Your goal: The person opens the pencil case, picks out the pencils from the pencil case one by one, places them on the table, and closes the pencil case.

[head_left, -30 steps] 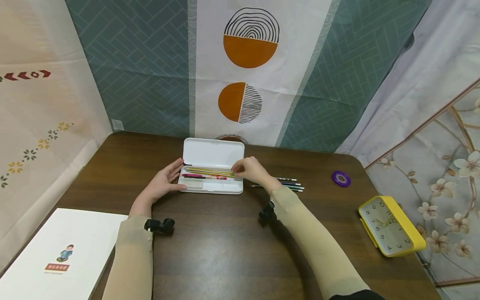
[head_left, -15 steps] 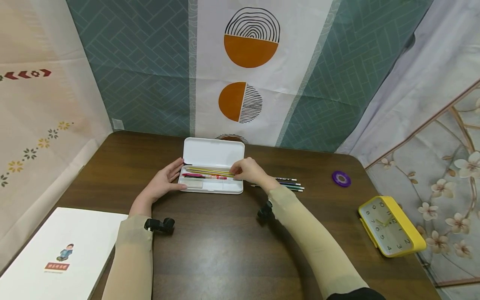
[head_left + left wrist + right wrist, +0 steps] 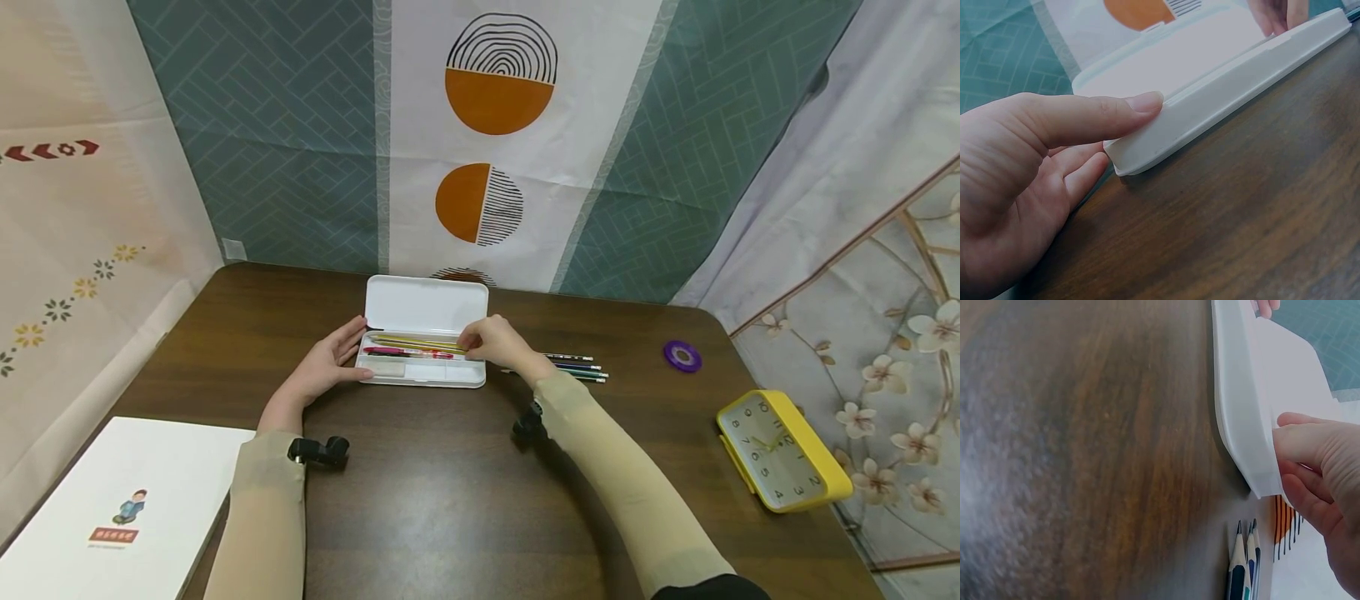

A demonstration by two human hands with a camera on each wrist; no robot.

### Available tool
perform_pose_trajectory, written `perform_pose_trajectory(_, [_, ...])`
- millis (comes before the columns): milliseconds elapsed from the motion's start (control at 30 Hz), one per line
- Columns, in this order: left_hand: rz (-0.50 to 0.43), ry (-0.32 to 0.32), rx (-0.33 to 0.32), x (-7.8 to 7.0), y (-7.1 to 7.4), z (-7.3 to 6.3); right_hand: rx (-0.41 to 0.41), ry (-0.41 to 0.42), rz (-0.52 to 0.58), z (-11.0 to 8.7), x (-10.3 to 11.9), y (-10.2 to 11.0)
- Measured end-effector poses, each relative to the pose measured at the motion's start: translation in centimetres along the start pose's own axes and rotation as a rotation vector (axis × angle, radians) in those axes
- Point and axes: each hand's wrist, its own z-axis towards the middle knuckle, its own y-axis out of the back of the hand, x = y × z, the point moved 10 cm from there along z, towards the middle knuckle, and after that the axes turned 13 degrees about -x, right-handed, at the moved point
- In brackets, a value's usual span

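Note:
A white pencil case lies with its lid raised near the back of the table. Inside are yellow pencils, a red-and-black pen and a whitish block. My left hand holds the case's left end, the thumb on its front wall and the fingers around the end. My right hand reaches into the right end and pinches the yellow pencils near their right ends. In the right wrist view, the case wall hides the fingertips of the right hand.
Several dark pencils lie right of the case, partly behind the right wrist. Farther right are a purple ring-shaped roll and a yellow alarm clock. A white book or box lies at the front left. Patterned curtains stand around the table.
My right hand has shifted slightly to the left inside the case. The left hand and the case have stayed in place.

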Motion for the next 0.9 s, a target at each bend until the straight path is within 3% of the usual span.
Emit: perform_pose_trajectory(900, [0.003,-0.007,-0.005,0.03,0.06,-0.02,-0.032,-0.006,-0.053,0.38,-0.05,-0.40])
